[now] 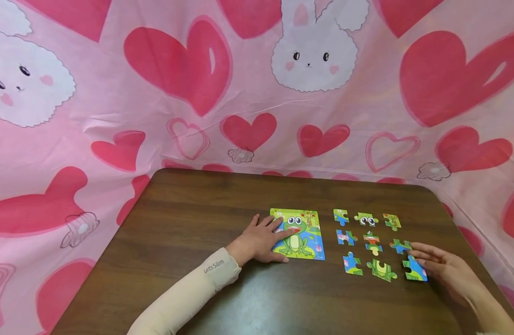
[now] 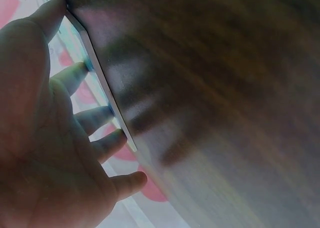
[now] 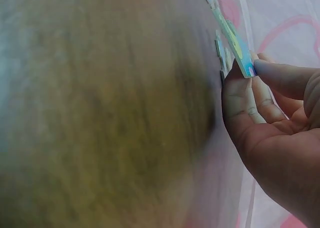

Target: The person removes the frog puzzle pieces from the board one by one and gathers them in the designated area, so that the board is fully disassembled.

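Observation:
My left hand [image 1: 262,240] lies with spread fingers over the left side of a square frog picture board [image 1: 314,235] on the table. In the left wrist view, straight fingertips [image 2: 102,117] rest along the board's edge. At the right, my right hand [image 1: 449,269] pinches a blue and green corner puzzle piece [image 1: 417,271] between thumb and fingers. That piece shows tilted in the right wrist view, its near end at the thumb. Just beyond it lies a blue and green side piece [image 1: 401,245], close to the right fingertips.
Several more jigsaw pieces lie in spaced rows right of the board, including the eyes piece [image 1: 367,220], the mouth piece [image 1: 372,243] and the belly piece [image 1: 381,270]. The brown wooden table [image 1: 215,200] ends at a pink cloth [image 1: 257,102] with hearts and rabbits.

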Available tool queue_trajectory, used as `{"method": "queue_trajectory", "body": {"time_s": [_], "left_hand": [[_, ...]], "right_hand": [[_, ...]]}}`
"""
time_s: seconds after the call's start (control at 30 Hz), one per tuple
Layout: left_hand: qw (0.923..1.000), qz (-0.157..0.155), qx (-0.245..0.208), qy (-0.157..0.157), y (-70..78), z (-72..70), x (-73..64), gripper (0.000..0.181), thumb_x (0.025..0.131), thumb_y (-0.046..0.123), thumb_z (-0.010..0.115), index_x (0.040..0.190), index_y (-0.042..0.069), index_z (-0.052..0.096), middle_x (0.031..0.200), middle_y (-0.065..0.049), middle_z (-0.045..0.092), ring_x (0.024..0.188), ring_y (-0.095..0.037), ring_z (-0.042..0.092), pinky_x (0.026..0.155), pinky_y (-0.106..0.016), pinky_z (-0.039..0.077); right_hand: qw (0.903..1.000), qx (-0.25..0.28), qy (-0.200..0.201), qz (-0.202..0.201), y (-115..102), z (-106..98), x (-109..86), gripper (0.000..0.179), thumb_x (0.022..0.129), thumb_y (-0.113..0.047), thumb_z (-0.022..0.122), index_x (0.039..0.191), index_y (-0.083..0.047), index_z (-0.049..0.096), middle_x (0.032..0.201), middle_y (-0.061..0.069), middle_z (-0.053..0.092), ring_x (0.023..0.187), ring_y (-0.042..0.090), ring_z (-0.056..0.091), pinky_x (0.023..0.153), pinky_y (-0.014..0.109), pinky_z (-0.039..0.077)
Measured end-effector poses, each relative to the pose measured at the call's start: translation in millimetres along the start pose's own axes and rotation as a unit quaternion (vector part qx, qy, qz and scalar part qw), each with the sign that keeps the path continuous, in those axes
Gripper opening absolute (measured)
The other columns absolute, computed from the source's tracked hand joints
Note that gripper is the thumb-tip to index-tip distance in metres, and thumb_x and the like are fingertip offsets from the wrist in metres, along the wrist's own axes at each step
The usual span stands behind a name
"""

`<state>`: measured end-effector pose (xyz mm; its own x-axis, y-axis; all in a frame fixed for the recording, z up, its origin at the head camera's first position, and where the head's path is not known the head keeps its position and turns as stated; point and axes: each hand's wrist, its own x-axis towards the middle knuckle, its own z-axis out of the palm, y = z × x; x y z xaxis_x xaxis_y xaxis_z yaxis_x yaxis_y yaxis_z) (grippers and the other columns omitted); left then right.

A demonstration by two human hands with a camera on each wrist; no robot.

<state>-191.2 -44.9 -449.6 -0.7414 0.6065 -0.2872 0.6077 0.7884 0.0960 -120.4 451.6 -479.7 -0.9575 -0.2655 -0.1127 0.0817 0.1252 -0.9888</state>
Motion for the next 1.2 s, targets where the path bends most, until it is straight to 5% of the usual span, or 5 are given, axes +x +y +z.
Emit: {"method": "queue_trajectory", "body": {"time_s": [0.27,0.7,0.97,1.2], "left_hand": [[1.0000,-0.001,0.006,0.002,-1.7,-3.1,0.8,0.084,0.088,0.073,0.055,0.159,0.051,0.015,0.170,0.000,0.019,0.154,-0.029,0.023,0.122,-0.061,0.018],[1.0000,-0.002,0.000,0.004,-1.9,-2.7,-0.1,0.084,0.088,0.073,0.056,0.158,0.051,0.016,0.171,0.000,0.019,0.154,-0.028,0.022,0.122,-0.061,0.019],[1.0000,-0.001,0.002,0.001,-2.2,1.0,2.2,0.085,0.088,0.074,0.055,0.158,0.053,0.013,0.171,0.001,0.018,0.154,-0.028,0.022,0.123,-0.060,0.018],[1.0000,0.002,0.003,0.002,-2.3,3.4,2.9,0.085,0.087,0.075,0.055,0.158,0.053,0.012,0.171,0.001,0.018,0.153,-0.028,0.023,0.123,-0.060,0.018]], "right_hand": [[0.9998,0.010,0.004,-0.018,4.9,3.6,-0.8,0.050,0.102,0.010,0.045,0.133,-0.025,0.065,0.116,-0.013,0.074,0.105,-0.006,0.067,0.081,0.012,0.051],[0.9895,-0.133,0.054,-0.017,2.5,2.4,-4.5,0.043,0.100,0.005,0.054,0.129,-0.024,0.067,0.108,-0.019,0.075,0.098,-0.009,0.068,0.078,0.009,0.051],[0.9951,-0.070,0.044,-0.054,5.7,-0.1,-5.9,0.047,0.100,0.012,0.048,0.127,-0.021,0.068,0.108,-0.015,0.075,0.095,-0.003,0.070,0.076,0.016,0.056],[0.9943,-0.081,0.060,-0.033,3.5,-2.1,-7.2,0.041,0.105,0.003,0.046,0.123,-0.024,0.071,0.107,-0.016,0.075,0.093,-0.003,0.070,0.075,0.017,0.056]]}}
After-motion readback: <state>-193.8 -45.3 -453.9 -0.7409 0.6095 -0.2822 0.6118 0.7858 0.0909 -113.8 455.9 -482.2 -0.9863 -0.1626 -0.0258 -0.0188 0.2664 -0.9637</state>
